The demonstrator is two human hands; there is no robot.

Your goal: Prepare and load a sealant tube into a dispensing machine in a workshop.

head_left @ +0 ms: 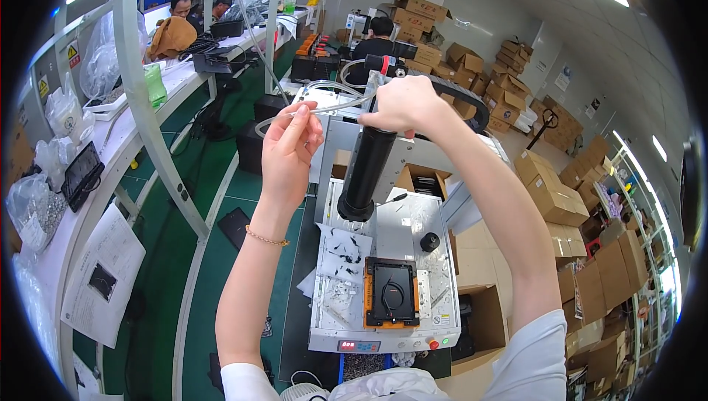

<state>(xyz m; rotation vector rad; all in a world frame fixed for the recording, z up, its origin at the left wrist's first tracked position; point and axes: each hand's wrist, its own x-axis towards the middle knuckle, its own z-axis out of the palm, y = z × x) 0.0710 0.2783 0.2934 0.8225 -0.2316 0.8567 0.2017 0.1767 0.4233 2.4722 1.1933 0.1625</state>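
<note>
A clear flexible tube [341, 106] runs between my two raised hands, above the bench machine. My left hand [293, 135] pinches it between thumb and fingertips. At the top of an upright black cylinder [366, 168] on the machine, my right hand [407, 106] is closed, thumb pointing left; what its fingers grip is hidden. Under the cylinder, the machine's white base [346, 294] carries an orange-edged black fixture [391, 292] with a thin black cable coiled in it. To the right of the cylinder stands a small black round part [430, 242].
A white sheet [343, 250] with black scraps lies on the base's left. The front panel has a red button [434, 344]. A grey frame post [151, 106] and a long bench [110, 154] run along the left. Cardboard boxes [553, 187] are stacked right; other people sit farther back.
</note>
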